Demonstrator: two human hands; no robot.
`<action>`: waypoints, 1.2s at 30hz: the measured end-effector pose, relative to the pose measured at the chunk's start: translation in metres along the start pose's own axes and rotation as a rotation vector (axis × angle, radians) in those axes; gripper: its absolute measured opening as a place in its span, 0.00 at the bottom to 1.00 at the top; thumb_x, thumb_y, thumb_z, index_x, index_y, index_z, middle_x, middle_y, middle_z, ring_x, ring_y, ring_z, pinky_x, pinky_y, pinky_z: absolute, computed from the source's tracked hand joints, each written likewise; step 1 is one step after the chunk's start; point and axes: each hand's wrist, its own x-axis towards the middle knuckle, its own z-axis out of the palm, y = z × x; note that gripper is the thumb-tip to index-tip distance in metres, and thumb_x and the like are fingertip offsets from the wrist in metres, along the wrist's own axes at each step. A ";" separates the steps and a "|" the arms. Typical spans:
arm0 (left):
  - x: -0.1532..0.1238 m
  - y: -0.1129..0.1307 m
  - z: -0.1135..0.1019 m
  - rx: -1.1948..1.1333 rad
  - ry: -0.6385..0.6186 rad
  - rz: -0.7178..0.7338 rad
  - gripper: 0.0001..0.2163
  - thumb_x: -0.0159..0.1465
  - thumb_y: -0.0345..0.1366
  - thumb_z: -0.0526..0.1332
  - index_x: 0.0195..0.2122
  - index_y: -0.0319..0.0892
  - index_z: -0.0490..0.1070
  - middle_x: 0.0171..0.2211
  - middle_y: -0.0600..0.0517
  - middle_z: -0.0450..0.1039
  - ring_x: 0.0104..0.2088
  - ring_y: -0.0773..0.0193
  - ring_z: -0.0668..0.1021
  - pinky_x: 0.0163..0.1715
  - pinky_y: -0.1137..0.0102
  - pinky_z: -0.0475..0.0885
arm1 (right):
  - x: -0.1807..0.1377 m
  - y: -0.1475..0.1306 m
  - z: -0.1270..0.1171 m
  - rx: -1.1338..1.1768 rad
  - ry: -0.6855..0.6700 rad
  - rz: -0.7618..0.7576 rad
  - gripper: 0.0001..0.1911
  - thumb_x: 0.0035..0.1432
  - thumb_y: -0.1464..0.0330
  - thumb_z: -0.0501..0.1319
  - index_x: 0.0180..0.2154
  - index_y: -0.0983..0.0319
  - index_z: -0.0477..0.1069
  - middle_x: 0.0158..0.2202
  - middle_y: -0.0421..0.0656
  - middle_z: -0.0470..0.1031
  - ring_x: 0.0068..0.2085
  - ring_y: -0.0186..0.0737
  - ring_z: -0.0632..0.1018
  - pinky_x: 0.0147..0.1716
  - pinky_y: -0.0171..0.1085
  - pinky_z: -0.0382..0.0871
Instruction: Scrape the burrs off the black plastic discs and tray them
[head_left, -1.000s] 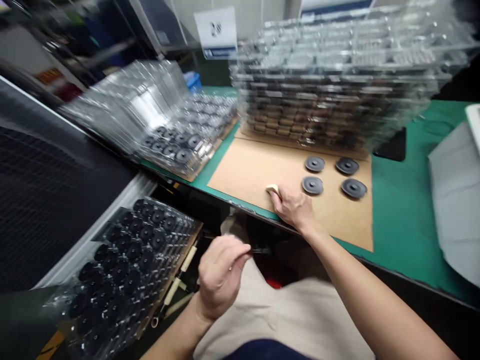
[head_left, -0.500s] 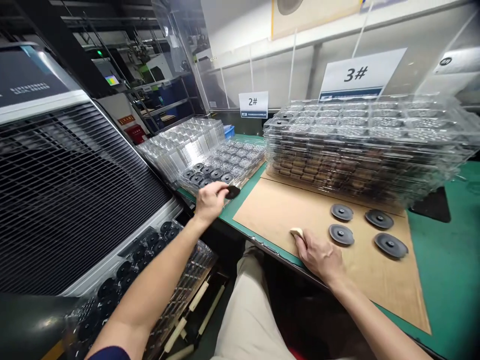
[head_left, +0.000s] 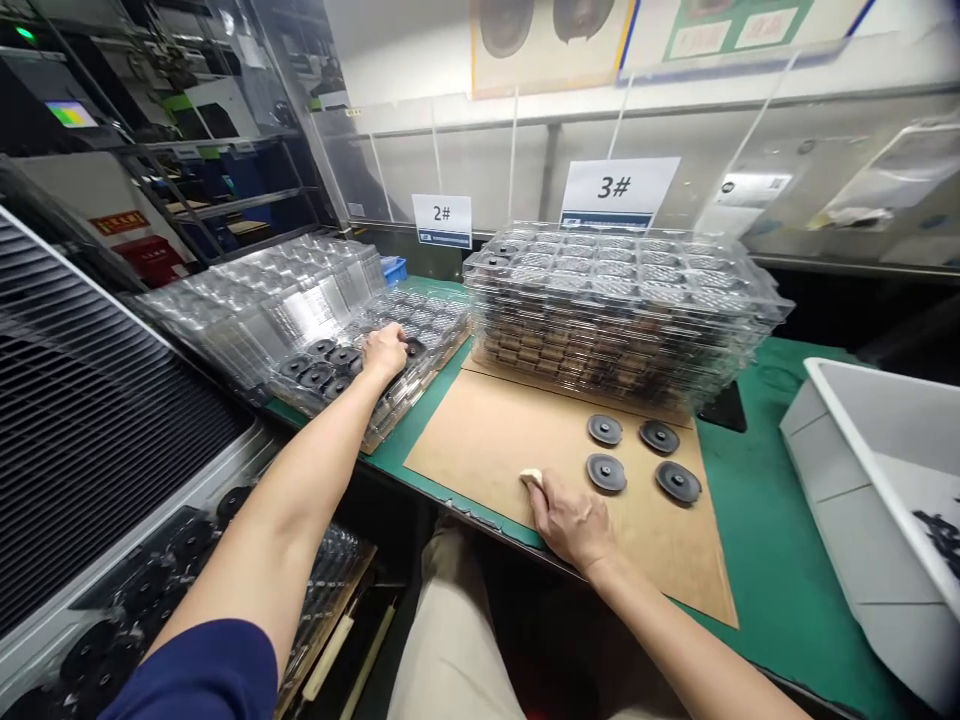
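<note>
My left hand [head_left: 385, 352] is over the clear plastic tray [head_left: 442, 312] on the left, its fingers closed on the edge of a black round disc [head_left: 415, 349]. Several similar discs sit in the tray's pockets beside it. My right hand [head_left: 574, 520] rests at the front of the brown cardboard sheet [head_left: 457, 440], pinching a small cream-coloured pad [head_left: 531, 476] whose lower part is hidden by the fingers. To the right of that hand, several grey-black discs with a raised centre lie on the cardboard, among them a front one [head_left: 606, 473].
A tall stack of clear trays [head_left: 600, 310] stands behind the cardboard. More nested trays [head_left: 262, 300] lean at left. A white bin [head_left: 832, 480] is on the green table at right. Low on the left, a tray of black discs [head_left: 191, 545] sits below table height.
My left hand has carried the black disc from the tray's near edge to over its pockets. The view has turned right, bringing the white bin in. My right hand keeps the pad.
</note>
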 end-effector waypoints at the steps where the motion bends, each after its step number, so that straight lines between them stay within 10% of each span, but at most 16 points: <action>1: 0.002 0.000 0.003 0.012 -0.016 -0.008 0.15 0.70 0.43 0.64 0.52 0.40 0.75 0.52 0.45 0.76 0.51 0.54 0.79 0.52 0.52 0.76 | 0.001 0.000 -0.001 0.010 -0.011 0.000 0.20 0.75 0.58 0.48 0.39 0.59 0.74 0.32 0.45 0.81 0.30 0.41 0.80 0.27 0.38 0.49; 10: -0.023 0.019 0.003 -0.042 0.024 0.182 0.10 0.70 0.37 0.59 0.44 0.39 0.78 0.53 0.42 0.75 0.59 0.47 0.72 0.62 0.48 0.65 | 0.005 -0.005 -0.012 0.087 -0.111 0.042 0.20 0.76 0.58 0.47 0.44 0.60 0.74 0.38 0.47 0.83 0.37 0.41 0.82 0.31 0.35 0.57; 18: -0.146 0.145 0.081 -0.253 -0.483 0.610 0.09 0.66 0.40 0.65 0.45 0.45 0.81 0.45 0.49 0.81 0.43 0.59 0.81 0.49 0.67 0.75 | 0.009 -0.003 -0.018 0.050 -0.187 0.058 0.20 0.75 0.58 0.45 0.51 0.59 0.72 0.43 0.47 0.82 0.41 0.44 0.82 0.38 0.36 0.67; 21: -0.183 0.187 0.099 -0.224 -0.630 0.676 0.15 0.67 0.44 0.67 0.50 0.42 0.77 0.50 0.46 0.79 0.46 0.58 0.80 0.50 0.59 0.76 | 0.012 -0.005 -0.021 0.037 -0.198 0.045 0.23 0.75 0.60 0.45 0.58 0.61 0.70 0.49 0.51 0.81 0.45 0.49 0.82 0.42 0.41 0.71; 29: -0.224 0.214 0.108 -0.254 -0.743 0.606 0.15 0.70 0.42 0.65 0.53 0.41 0.74 0.54 0.44 0.75 0.51 0.54 0.79 0.52 0.53 0.77 | 0.016 -0.005 -0.014 0.039 -0.247 0.025 0.29 0.69 0.67 0.52 0.68 0.67 0.64 0.62 0.59 0.73 0.60 0.64 0.73 0.61 0.55 0.64; 36: -0.227 0.195 0.074 -0.708 -0.577 0.270 0.18 0.66 0.40 0.67 0.55 0.41 0.72 0.46 0.46 0.79 0.38 0.61 0.82 0.36 0.65 0.80 | 0.014 -0.004 -0.022 0.156 -0.254 0.059 0.20 0.73 0.59 0.55 0.57 0.65 0.73 0.49 0.50 0.80 0.45 0.44 0.81 0.48 0.47 0.75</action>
